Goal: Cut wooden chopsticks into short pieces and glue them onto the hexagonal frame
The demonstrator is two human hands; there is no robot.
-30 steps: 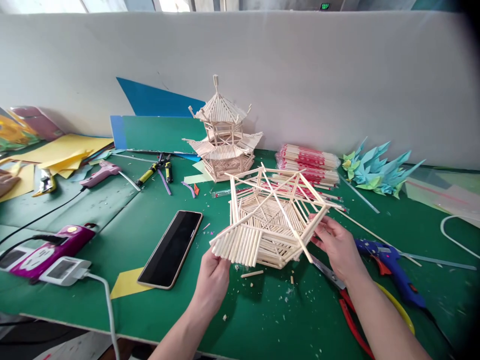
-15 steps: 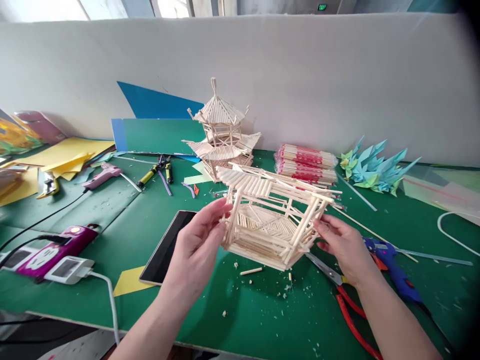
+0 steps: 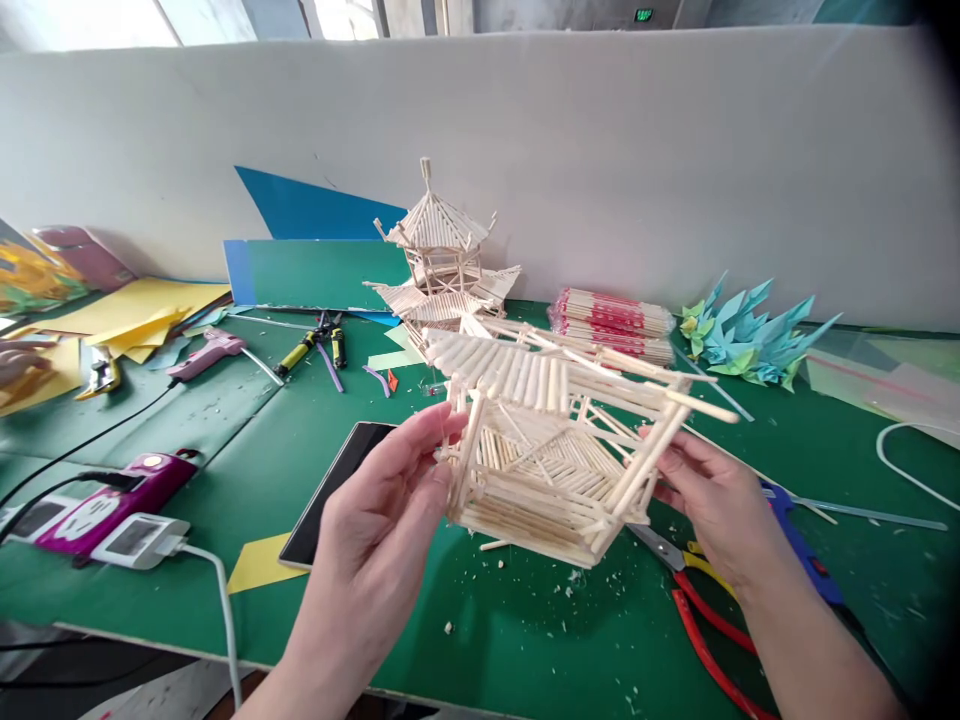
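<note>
A model pavilion of pale wooden sticks [image 3: 525, 500] is held up above the green table, tilted so that its slatted floor shows through the open side. Rows of sticks cover part of its roof; elsewhere the roof is bare frame. My left hand [image 3: 397, 490] pinches a corner post on the left side. On the right side, my right hand [image 3: 712, 490] grips another post, its fingertips partly behind the sticks. Scissors [image 3: 675, 560] with red and yellow handles lie under my right forearm. Beside them is a blue glue gun [image 3: 806, 545], partly covered by that hand.
A finished-looking stick pagoda [image 3: 439, 225] stands behind. Bundled sticks [image 3: 611, 325] and a blue paper plant [image 3: 757, 335] are at the back right. Leftward lie a black tablet [image 3: 322, 490], a purple power strip [image 3: 120, 500], a pink glue gun [image 3: 206, 355] and pliers [image 3: 311, 345].
The pavilion has come closer and turned slightly, its right end moving right with my right hand. Another person's hand shows more clearly at the far left.
</note>
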